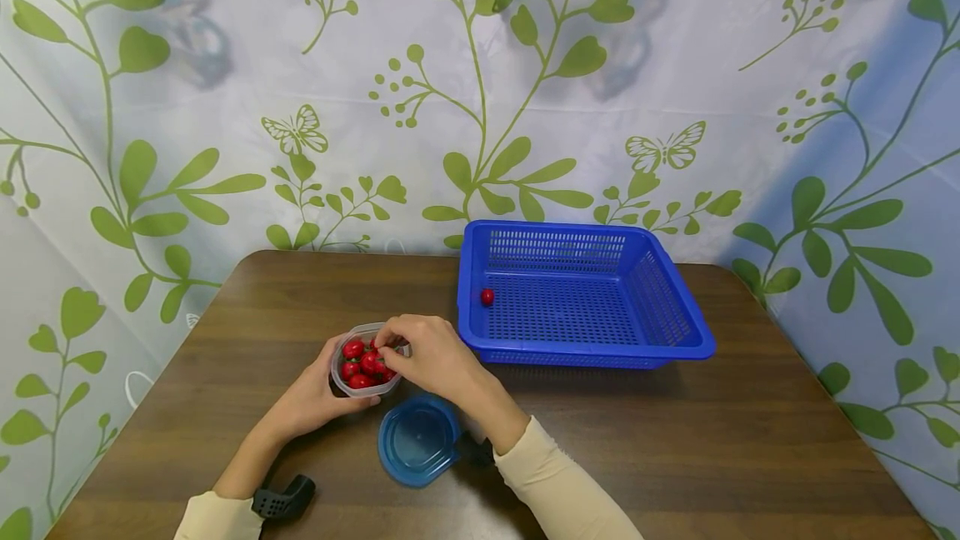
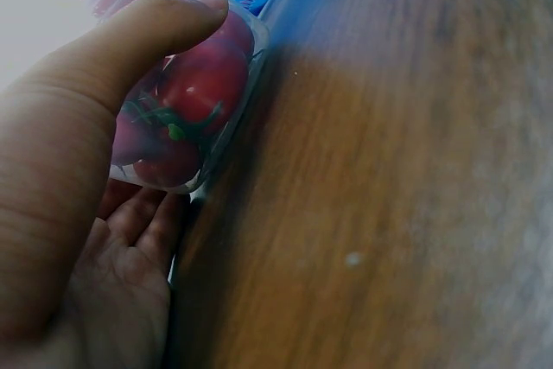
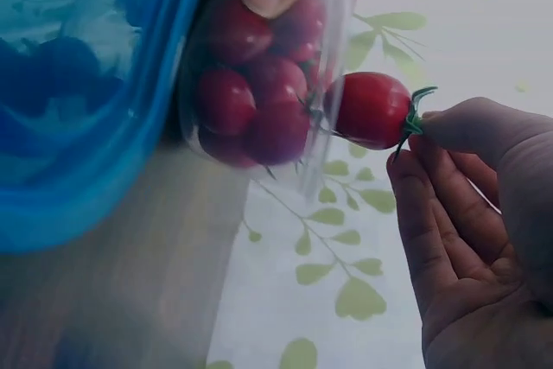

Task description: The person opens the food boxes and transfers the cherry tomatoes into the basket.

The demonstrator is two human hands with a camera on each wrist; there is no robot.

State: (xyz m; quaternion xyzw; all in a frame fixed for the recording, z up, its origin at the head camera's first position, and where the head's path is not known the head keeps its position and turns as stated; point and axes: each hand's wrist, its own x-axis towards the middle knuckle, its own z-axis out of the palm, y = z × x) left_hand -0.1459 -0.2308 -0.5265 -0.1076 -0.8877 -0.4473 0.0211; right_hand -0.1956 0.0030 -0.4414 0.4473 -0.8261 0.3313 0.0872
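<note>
A clear plastic container (image 1: pixel 343 382) filled with several red cherry tomatoes (image 1: pixel 352 349) stands left of centre. My left hand (image 1: pixel 313 397) grips it from the side, the thumb over its wall in the left wrist view. At its opening, my right hand (image 1: pixel 431 354) pinches one cherry tomato (image 3: pixel 373 111) by its green stem. That tomato sits just outside the container's mouth in the right wrist view. A single tomato (image 1: pixel 487 297) lies in the left part of the blue basket (image 1: pixel 585 351).
A blue translucent lid (image 1: pixel 418 440) lies on the wooden table (image 1: pixel 712 457) just in front of the container, below my right forearm. The basket stands at the back right. A leaf-patterned curtain (image 1: pixel 337 48) hangs behind the table. Dark straps (image 1: pixel 283 498) are on the wrists.
</note>
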